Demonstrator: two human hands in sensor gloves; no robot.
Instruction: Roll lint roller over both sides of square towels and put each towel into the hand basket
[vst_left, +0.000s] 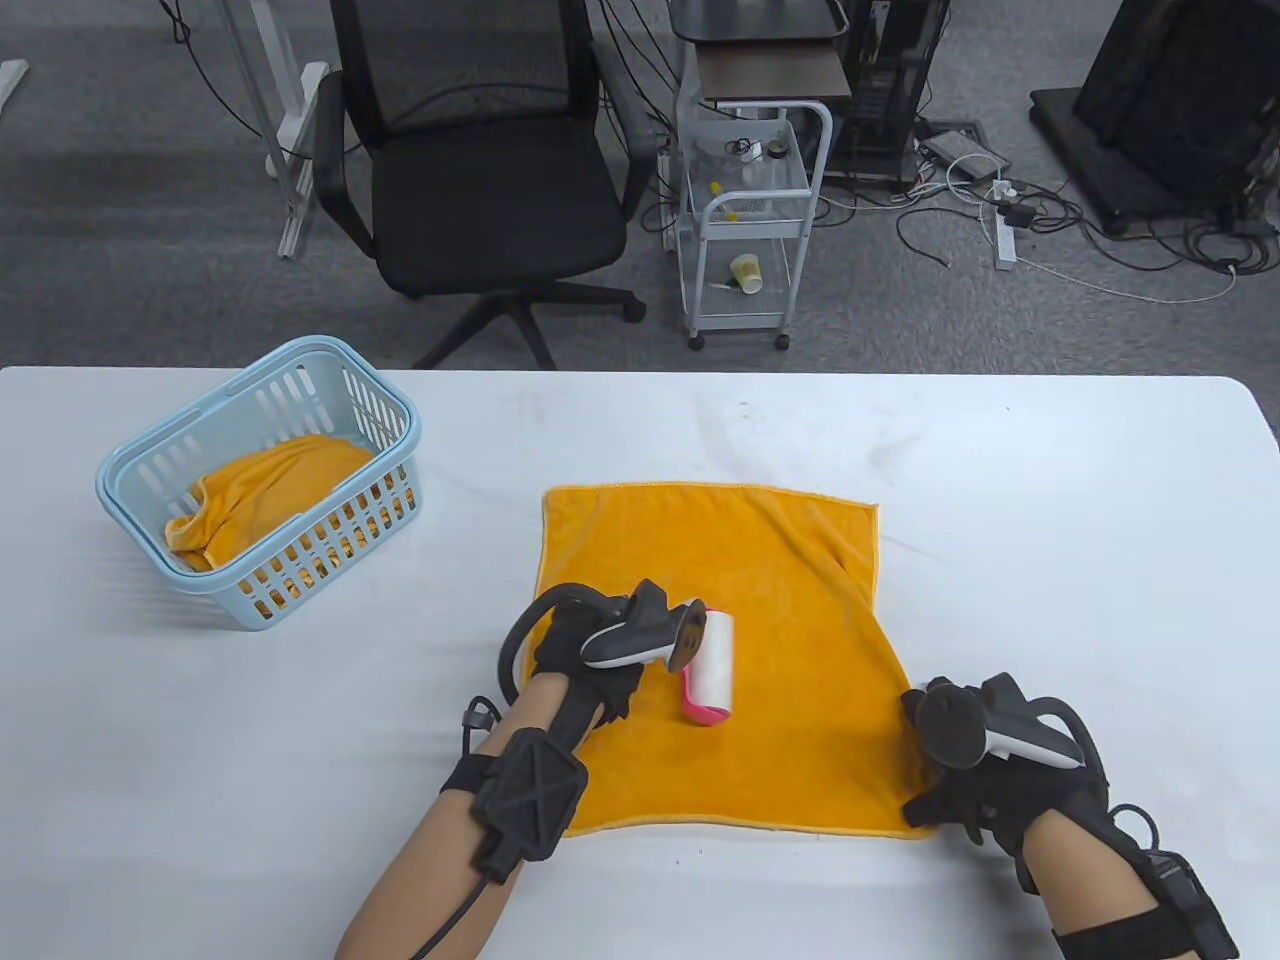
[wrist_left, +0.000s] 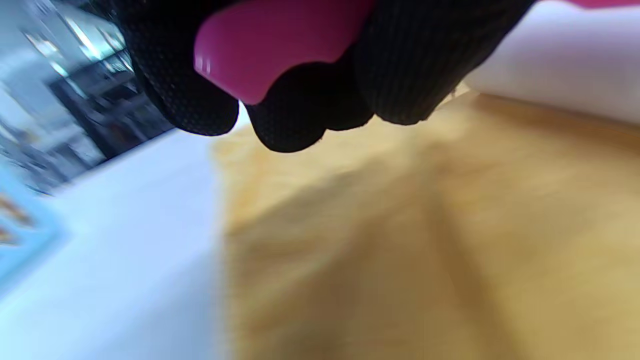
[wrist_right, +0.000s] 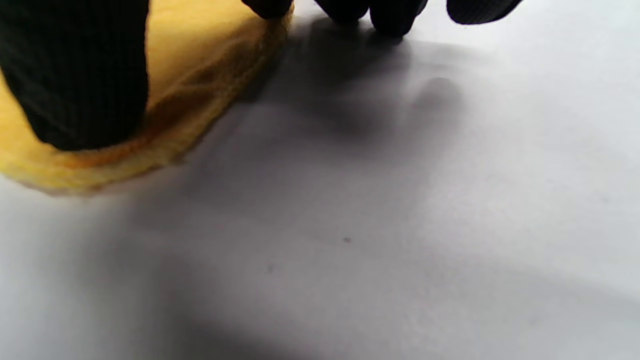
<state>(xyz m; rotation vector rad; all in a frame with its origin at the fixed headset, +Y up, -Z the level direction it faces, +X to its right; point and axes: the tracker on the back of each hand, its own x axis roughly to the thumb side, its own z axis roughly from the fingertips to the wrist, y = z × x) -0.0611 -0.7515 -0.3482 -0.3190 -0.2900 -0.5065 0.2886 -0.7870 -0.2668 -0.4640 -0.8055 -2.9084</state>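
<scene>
An orange square towel lies flat on the white table, its far right corner slightly rumpled. My left hand grips the pink handle of the lint roller, whose white roll rests on the towel's middle. The left wrist view shows its fingers curled round the handle above the towel. My right hand rests on the towel's near right corner. In the right wrist view the thumb presses the towel's edge, while the fingertips touch bare table.
A light blue hand basket stands at the table's left with another orange towel bunched inside. Beyond the table's far edge are a black office chair and a white cart.
</scene>
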